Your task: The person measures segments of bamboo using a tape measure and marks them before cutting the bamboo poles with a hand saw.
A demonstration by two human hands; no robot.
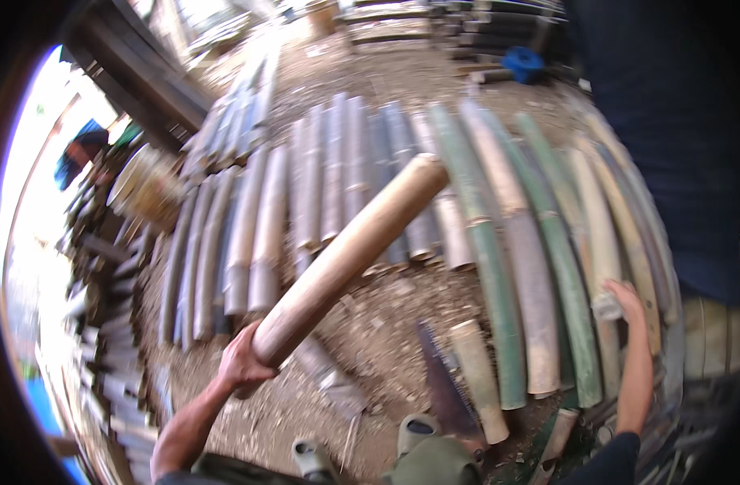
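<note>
My left hand point(245, 359) is closed around the lower end of a thick, pale bamboo pole point(350, 255), which is raised at a slant toward the upper right. At the right, my right hand point(626, 301) is curled over the long bamboo poles, with a small pale greyish thing at its fingers, too blurred to name. Between my hands, a hand saw point(444, 380) with a dark toothed blade lies on the dirt. Beside it is a short cut piece of bamboo point(478, 381). Green bamboo poles point(491, 275) lie just left of my right hand.
Rows of greyish bamboo poles point(257, 234) cover the ground ahead. Stacked bamboo point(111, 323) lines the left, near a stained bucket point(146, 187). A blue object point(523, 64) lies far off. A person in dark clothing point(669, 145) stands close at the right.
</note>
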